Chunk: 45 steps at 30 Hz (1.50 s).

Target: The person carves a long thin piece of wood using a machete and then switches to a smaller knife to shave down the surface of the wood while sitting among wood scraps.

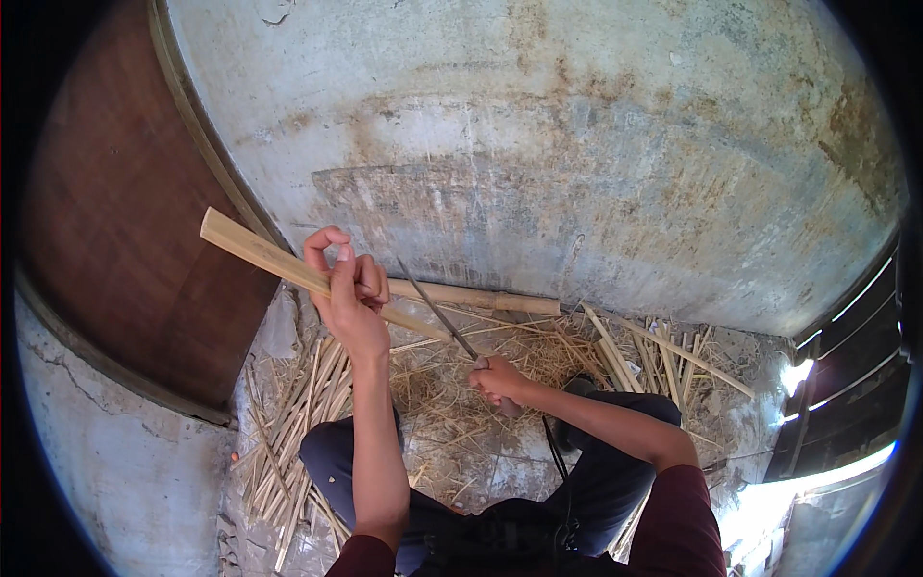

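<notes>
My left hand point(354, 298) is raised in front of the wall, its fingers curled round a split bamboo piece point(260, 252). One end of the bamboo points up and left; the other slants down to the right, near the blade. A long, thin-bladed knife point(437, 313) is in my right hand point(500, 378), which grips it by the handle. Its tip points up and left, and the blade seems to cross close to the lower end of the bamboo; whether they touch I cannot tell.
At the foot of the stained wall point(577, 144) lies a thicker bamboo pole point(519, 303). Thin split strips point(298, 433) are heaped at left, more strips point(673, 361) at right. Shavings point(442, 394) litter the floor between my bent knees. A brown door panel point(125, 192) stands at left.
</notes>
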Each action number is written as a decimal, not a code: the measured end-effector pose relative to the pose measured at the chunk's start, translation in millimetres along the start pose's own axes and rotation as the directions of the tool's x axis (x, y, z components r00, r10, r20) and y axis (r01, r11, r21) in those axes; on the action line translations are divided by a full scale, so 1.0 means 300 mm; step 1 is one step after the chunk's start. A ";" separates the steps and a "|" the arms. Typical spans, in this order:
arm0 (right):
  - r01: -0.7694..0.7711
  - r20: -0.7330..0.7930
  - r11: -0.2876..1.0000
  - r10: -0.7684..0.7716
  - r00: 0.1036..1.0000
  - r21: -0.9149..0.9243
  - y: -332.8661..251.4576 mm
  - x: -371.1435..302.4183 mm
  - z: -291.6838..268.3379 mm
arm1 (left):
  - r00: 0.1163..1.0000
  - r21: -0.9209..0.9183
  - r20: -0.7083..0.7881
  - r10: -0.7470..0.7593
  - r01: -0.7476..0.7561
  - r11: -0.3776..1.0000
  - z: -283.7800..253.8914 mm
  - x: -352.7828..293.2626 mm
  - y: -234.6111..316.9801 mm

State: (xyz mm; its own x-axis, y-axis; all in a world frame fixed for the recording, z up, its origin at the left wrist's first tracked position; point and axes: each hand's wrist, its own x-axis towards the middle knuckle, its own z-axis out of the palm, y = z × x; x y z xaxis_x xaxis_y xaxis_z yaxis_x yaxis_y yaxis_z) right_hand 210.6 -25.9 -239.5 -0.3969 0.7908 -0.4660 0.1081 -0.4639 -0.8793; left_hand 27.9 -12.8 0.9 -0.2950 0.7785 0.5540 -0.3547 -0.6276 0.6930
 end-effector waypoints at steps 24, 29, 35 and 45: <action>0.267 0.089 0.957 -0.258 0.962 -0.110 -0.055 -0.009 0.038 | 0.896 0.127 -0.417 0.153 -0.109 0.986 0.054 0.038 -0.039; -0.113 0.006 0.992 0.114 0.994 -0.048 0.109 0.067 -0.022 | 0.880 0.166 -0.441 0.174 -0.111 0.980 0.013 0.050 -0.033; -0.048 0.074 0.999 0.048 0.996 -0.008 0.051 0.066 -0.058 | 0.899 0.126 -0.420 0.129 -0.083 0.989 0.020 0.053 -0.030; 0.218 0.272 0.976 -0.214 0.938 0.014 -0.116 -0.046 0.019 | 0.936 0.271 -0.342 0.081 0.016 0.962 0.006 0.076 -0.015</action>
State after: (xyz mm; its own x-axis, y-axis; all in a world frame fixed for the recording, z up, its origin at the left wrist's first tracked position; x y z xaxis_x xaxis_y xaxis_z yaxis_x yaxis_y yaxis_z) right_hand 207.1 -23.0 -201.9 -0.6435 0.7324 -0.2226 0.0065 -0.2855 -0.9583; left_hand 24.2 7.7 11.4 -0.6084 0.6753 0.4168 -0.1052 -0.5893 0.8011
